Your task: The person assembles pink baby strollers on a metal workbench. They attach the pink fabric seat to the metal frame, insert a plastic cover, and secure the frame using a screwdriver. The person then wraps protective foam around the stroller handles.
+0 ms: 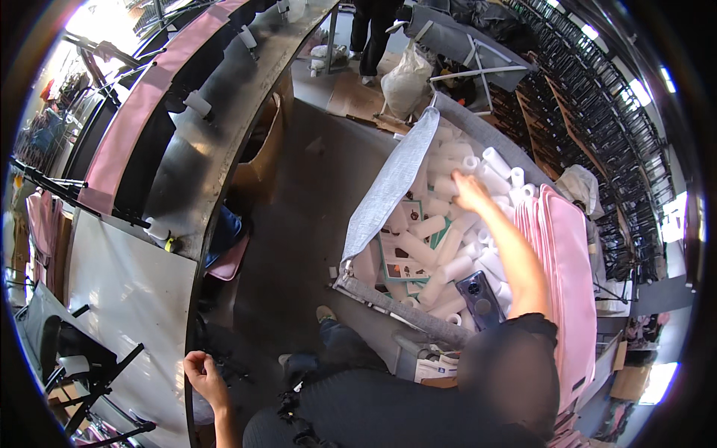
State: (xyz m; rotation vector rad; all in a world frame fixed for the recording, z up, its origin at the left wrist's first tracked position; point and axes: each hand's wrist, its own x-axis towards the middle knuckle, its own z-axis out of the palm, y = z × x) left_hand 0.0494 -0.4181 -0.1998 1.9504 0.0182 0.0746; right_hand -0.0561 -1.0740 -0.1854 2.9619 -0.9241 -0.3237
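My right hand reaches into a grey fabric-sided bin heaped with white foam tubes. Its fingers close around the end of one white foam tube near the far part of the heap. Low on the left, my left hand hovers beside the corner of a pale tabletop. Its fingers are curled in, and nothing shows between them. A dark smartphone lies on the tubes at the bin's near side. Printed sheets with green edges show between the tubes.
Folded pink fabric panels are stacked right of the bin. A metal-topped bench with pink and black fabric runs along the left. Black frames fill the right side. A white sack and another person's legs are at the far end.
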